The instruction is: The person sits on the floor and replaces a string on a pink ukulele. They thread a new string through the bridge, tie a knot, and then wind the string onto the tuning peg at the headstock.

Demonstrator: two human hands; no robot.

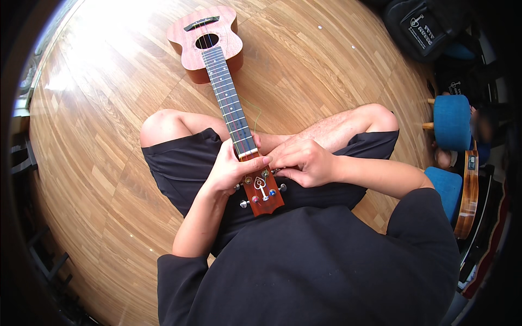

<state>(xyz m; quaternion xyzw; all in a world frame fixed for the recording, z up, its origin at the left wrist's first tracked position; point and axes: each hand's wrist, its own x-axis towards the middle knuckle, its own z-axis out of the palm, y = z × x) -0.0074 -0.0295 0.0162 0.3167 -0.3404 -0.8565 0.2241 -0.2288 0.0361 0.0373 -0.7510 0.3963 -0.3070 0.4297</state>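
Observation:
A ukulele [227, 41] with a pinkish-brown top lies with its body on the floor ahead and its neck pointing back toward me. Its reddish headstock [265, 205] is over my lap, with a white emblem and silver tuning pegs at the sides. My left hand [225, 169] wraps round the neck by the nut, thumb across the top of the headstock. At the right edge of the headstock, my right hand [310, 163] pinches a tuning peg [276, 171], mostly covered by the fingers. A thin yellow-green string [259, 114] bows loosely out from the fretboard's right side.
My crossed legs [326, 127] flank the neck on the wooden floor [109, 179]. Off to the right stand blue stools [452, 122], with another wooden stringed instrument [467, 190] beside them. A black bag [421, 30] sits at the far right; dark stands [49, 261] line the left rim.

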